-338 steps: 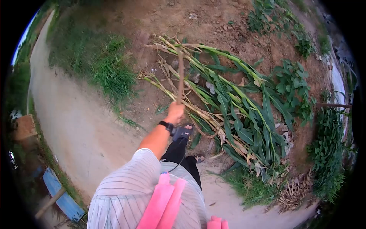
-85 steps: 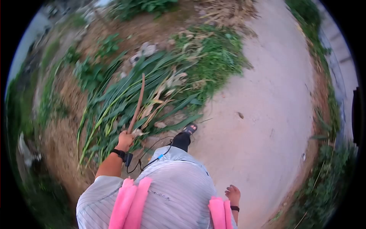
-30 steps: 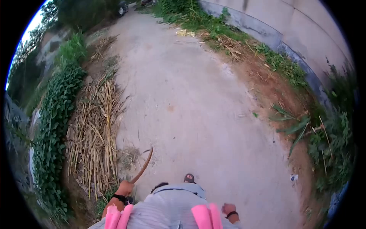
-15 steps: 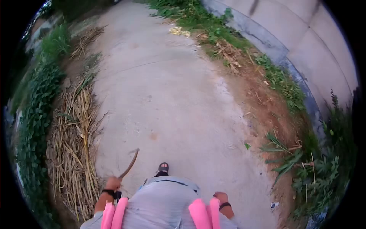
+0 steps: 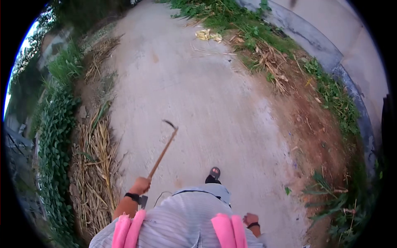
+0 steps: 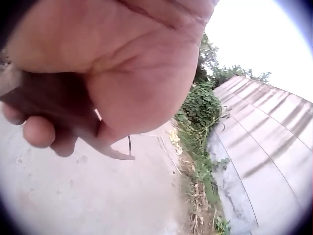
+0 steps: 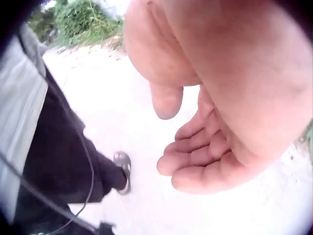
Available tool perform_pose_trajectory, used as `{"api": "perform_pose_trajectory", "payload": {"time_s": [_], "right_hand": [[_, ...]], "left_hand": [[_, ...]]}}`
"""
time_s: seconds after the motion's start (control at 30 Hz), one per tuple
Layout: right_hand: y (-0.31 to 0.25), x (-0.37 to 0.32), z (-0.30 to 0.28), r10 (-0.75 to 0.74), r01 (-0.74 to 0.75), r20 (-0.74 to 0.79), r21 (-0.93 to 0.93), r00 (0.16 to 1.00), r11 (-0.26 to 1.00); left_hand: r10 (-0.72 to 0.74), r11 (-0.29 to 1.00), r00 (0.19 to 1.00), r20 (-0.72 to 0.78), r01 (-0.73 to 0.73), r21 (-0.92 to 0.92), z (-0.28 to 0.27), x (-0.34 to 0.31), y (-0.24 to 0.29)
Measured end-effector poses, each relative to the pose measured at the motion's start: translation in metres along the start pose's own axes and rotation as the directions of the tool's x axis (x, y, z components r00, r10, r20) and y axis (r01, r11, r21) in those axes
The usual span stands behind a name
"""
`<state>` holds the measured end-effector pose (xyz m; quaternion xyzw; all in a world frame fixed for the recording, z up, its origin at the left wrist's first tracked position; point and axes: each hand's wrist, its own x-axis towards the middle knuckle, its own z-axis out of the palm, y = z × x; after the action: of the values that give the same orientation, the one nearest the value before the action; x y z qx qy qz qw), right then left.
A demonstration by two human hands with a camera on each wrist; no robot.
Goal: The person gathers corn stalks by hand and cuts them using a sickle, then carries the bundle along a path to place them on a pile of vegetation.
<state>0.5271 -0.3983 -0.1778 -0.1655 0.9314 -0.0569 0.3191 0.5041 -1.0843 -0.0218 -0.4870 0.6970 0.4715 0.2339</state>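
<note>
My left hand grips the wooden handle of a sickle, its handle pointing forward over the path and its thin curved dark blade at the far end. In the left wrist view the fingers curl round the handle, and the palm hides part of it. My right hand hangs by my side on the right. The right wrist view shows its fingers loosely bent and the thumb apart from them, with nothing between.
A pale path runs ahead. Dry stalks and a leafy green hedge line its left side. On the right are bare soil, cut leaves and a wall. Crumpled yellow litter lies farther ahead.
Earlier, I stand beside green cut stalks with the sickle in my left hand. I then turn onto the path and walk along it; the sickle has swung forward, its blade now plainly showing.
</note>
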Motion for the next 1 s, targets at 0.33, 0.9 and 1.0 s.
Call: {"api": "perform_pose_trajectory", "payload": {"time_s": [0.33,0.9,1.0], "right_hand": [[0.017,0.367,-0.401,0.563,-0.149,0.083,0.986,0.822,0.072],[-0.034,0.673,-0.588,-0.141,0.142,-0.021,0.263,0.990,0.954],[0.007,0.768,-0.628,-0.271,0.278,-0.068,0.125,0.960,0.952]], "left_hand": [[-0.288,0.950,0.956,-0.055,0.293,0.111,0.016,0.123,0.110],[0.380,0.904,0.920,-0.094,-0.347,0.249,-0.109,0.488,0.688],[0.357,0.913,0.926,-0.120,-0.319,0.254,-0.103,0.519,0.770]]}}
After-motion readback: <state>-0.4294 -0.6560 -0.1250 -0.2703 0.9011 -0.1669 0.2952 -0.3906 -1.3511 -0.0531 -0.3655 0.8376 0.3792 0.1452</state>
